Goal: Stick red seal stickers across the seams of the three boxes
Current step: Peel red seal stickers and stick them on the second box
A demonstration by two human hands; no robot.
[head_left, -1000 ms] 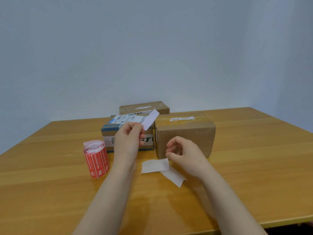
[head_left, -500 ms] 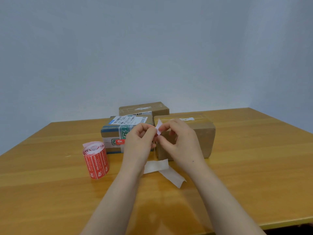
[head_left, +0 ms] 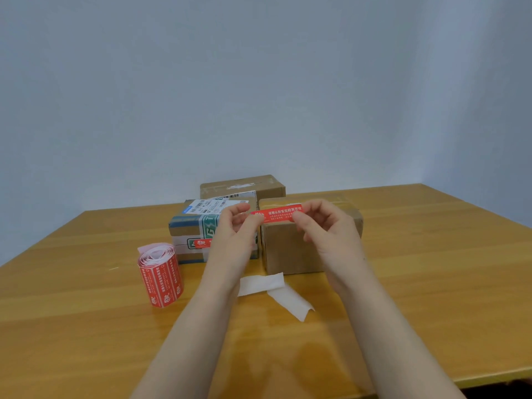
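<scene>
A red seal sticker (head_left: 277,213) is stretched level between my hands, in front of the top front edge of the plain brown box (head_left: 290,249). My left hand (head_left: 234,234) pinches its left end and my right hand (head_left: 325,228) pinches its right end. Left of that box stands a box with a white label and green tape (head_left: 190,228); a red sticker (head_left: 203,243) is on its front face. A third brown box (head_left: 244,187) sits behind both. The red sticker roll (head_left: 159,275) stands upright on the table to the left.
Two white backing strips (head_left: 276,289) lie on the wooden table (head_left: 86,326) in front of the boxes, between my forearms. The table's right edge runs diagonally at the right, and its front edge is near the bottom right.
My left hand held a white-backed strip alone a second ago. My right hand rose to it, and now both hands hold the red sticker spread out, face toward me.
</scene>
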